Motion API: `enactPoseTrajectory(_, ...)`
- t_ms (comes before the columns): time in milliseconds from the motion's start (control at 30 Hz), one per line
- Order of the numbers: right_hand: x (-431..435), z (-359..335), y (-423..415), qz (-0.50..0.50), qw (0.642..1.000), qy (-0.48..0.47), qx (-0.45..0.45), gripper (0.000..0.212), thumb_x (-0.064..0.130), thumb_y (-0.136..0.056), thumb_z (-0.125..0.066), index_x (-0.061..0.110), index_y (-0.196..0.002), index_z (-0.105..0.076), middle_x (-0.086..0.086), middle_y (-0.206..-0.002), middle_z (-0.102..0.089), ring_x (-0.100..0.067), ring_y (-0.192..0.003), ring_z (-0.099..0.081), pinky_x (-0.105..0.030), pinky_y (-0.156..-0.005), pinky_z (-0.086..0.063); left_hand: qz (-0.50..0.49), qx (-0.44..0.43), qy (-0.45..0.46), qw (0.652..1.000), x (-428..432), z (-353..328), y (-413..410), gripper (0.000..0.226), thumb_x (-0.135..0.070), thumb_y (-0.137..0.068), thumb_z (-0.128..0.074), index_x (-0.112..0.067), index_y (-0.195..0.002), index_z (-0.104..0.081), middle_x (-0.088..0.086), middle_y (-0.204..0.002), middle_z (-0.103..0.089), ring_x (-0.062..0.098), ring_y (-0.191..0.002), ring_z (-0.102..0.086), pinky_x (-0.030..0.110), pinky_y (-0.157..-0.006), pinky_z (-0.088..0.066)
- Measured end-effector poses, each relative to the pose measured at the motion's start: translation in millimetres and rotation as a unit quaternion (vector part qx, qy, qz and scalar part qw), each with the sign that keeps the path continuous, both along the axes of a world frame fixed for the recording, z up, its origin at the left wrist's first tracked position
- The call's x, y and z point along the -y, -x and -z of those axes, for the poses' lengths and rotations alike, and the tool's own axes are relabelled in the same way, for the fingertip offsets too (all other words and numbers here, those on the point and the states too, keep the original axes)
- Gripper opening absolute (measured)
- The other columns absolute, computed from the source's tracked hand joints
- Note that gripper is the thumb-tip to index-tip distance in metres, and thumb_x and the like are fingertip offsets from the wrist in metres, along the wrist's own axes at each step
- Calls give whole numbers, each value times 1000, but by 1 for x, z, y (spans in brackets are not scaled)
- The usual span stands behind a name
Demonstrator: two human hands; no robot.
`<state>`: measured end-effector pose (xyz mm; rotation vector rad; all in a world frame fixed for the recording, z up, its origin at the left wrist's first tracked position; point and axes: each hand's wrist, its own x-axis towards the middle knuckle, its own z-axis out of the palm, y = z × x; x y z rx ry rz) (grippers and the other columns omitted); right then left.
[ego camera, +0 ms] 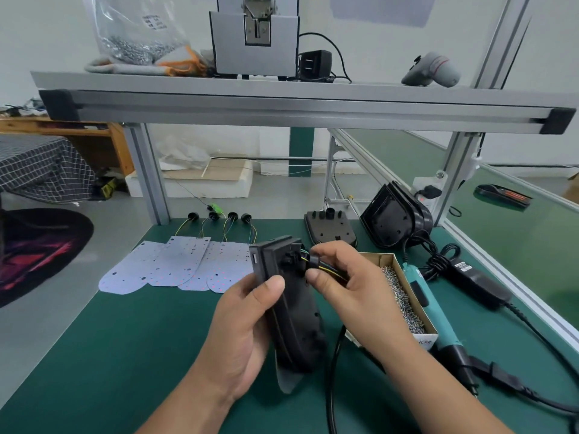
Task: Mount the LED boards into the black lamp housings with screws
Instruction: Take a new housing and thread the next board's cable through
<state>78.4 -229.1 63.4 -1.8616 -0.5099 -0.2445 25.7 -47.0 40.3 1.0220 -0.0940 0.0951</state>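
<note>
Left hand [246, 317] fingers curl round black lamp housing [297, 327]; right hand [354, 277] fingers pinch its wires [327, 270]. LED boards [175, 264] lie on counter [125, 355], far left.

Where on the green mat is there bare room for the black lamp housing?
Bare green mat left of the left hand, in front of the white LED boards. Crowded right: cardboard screw box, teal electric screwdriver, black cables.

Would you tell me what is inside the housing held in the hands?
The pale tip of an LED board pokes from the lower end of the housing, and wires leave its top, pinched by the right hand. The rest of the board is covered.
</note>
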Motion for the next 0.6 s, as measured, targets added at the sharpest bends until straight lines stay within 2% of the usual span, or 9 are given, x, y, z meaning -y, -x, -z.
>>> enactPoseTrajectory(67, -2, 0, -2, -20, 999, -35, -27, 25, 16, -96, -79, 33, -114, -71, 14, -110, -78, -5, -106, -72, -28, -86, -57, -12, 7, -24, 1000, 0, 1, 1, 52, -31, -84, -78, -4, -128, -72, 35, -135, -64, 45, -119, -64, 68, -112, -43)
enactPoseTrajectory(133, -2, -1, -2, -44, 994, -86, -45, 25, 10, -96, -78, 27, -113, -73, 9, -108, -79, -3, -95, -73, -22, -78, -57, -11, 26, -51, 998, 3, 2, 3, 54, -34, -87, -76, -7, -133, -70, 34, -137, -63, 53, -126, -59, 74, -115, -38)
enactPoseTrajectory(167, -2, -1, -3, -55, 991, -108, -50, 25, 7, -96, -77, 25, -113, -73, 7, -106, -80, -3, -88, -72, -21, -75, -56, -7, 38, -57, 998, 5, 2, 4, 55, -38, -88, -76, -10, -135, -68, 29, -138, -65, 52, -130, -58, 70, -115, -41)
enactPoseTrajectory(233, -1, -2, -3, -80, 985, -144, -58, 23, 6, -95, -77, 21, -112, -74, 2, -101, -80, -6, -77, -67, -20, -70, -54, 13, 52, -59, 997, 10, -2, 8, 63, -50, -88, -79, -16, -141, -66, 18, -140, -67, 37, -131, -62, 54, -110, -49)
enactPoseTrajectory(267, -1, -1, -3, -91, 981, -159, -63, 21, 7, -95, -78, 20, -111, -75, 2, -97, -79, -9, -73, -65, -18, -67, -51, 20, 48, -58, 997, 12, -4, 10, 70, -57, -87, -79, -18, -143, -64, 16, -143, -66, 32, -132, -62, 50, -110, -49)
enactPoseTrajectory(367, -2, 0, -3, -100, 977, -170, -76, 19, 17, -91, -78, 23, -109, -78, 5, -85, -74, -14, -72, -64, -21, -62, -49, 29, 26, -36, 999, 11, -7, 12, 95, -68, -81, -80, -7, -150, -56, 25, -147, -61, 44, -140, -54, 58, -118, -43)
enactPoseTrajectory(400, -2, 0, -2, -101, 977, -171, -76, 18, 20, -91, -77, 23, -109, -78, 3, -83, -74, -14, -72, -65, -23, -62, -50, 28, 29, -36, 999, 10, -7, 13, 99, -69, -82, -79, -2, -149, -54, 30, -146, -59, 47, -140, -53, 56, -117, -44)
enactPoseTrajectory(500, -5, 1, -1, -122, 969, -200, -77, 19, 20, -96, -70, 19, -113, -79, -7, -91, -78, -17, -75, -69, -27, -66, -53, 18, 48, -68, 996, 7, -9, 13, 98, -69, -85, -76, 4, -146, -54, 38, -140, -57, 48, -133, -57, 49, -110, -50)
enactPoseTrajectory(600, -8, 1, 0, -119, 960, -241, -83, 21, 17, -95, -71, 14, -115, -78, -12, -94, -78, -21, -77, -70, -29, -66, -55, 19, 61, -97, 993, 4, -10, 11, 90, -67, -81, -80, -12, -148, -58, 20, -140, -65, 36, -129, -61, 42, -100, -54)
